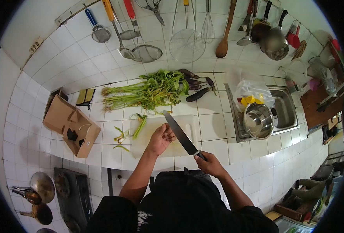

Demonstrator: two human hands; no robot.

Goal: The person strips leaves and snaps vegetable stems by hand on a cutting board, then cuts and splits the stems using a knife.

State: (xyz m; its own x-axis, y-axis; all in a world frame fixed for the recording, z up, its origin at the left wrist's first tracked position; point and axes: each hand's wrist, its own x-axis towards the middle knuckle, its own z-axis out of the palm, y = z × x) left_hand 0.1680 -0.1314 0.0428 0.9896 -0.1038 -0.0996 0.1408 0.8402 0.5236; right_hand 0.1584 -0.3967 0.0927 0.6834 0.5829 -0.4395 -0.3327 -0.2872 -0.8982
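Note:
My right hand (211,165) is wrapped round the black handle of a large kitchen knife (181,134), its broad blade pointing up and to the left above the counter. Close to the left of the blade is my left hand (162,139), palm partly turned up and fingers loosely curled, with nothing visible in them. Beneath both hands lies a white cutting board (141,144). A short green stalk (140,126) rests at the board's left edge, with yellowish leaf scraps (120,136) beside it. Behind the board is a pile of leafy greens (144,91).
Several dark eggplants (197,94) lie right of the greens. A steel bowl (258,121) stands by the sink (284,106), near a plastic bag (253,87). An open cardboard box (88,136) sits left. Utensils, including a wooden spoon (223,44), hang on the wall.

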